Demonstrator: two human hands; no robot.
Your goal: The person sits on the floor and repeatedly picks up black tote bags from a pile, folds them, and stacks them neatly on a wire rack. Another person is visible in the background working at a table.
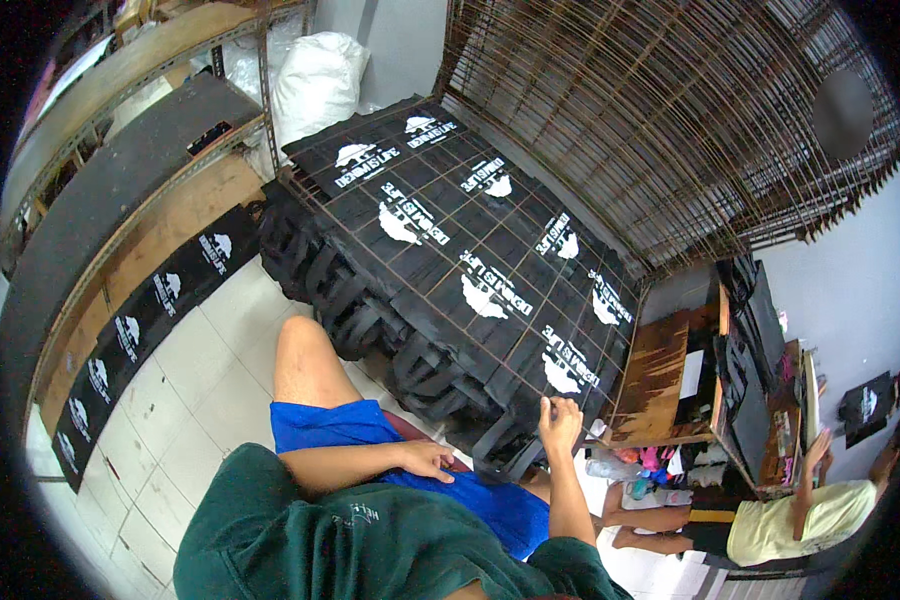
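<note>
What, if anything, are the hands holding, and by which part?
The left hand holds nothing visible, lying over the blue shorts. The right hand is curled by the edge of the black bags; whether it grips one cannot be told.

1. Centre: broad, flat-topped stack of black fabric bags with white prints (425, 265).
2. Five o'clock: bare right hand (562, 428), curled by the stack's edge.
3. Six o'clock: bare left hand (427, 460) over bright-blue cloth shorts (335, 425).
4. One-thirty: brown barred racks (650, 120).

Left forearm (350, 465) crosswise, left hand (426, 460) loose, part-bent. Right forearm (570, 505) reaching forward, right hand (561, 427) half-curled; pinch or not, too small to tell.
</note>
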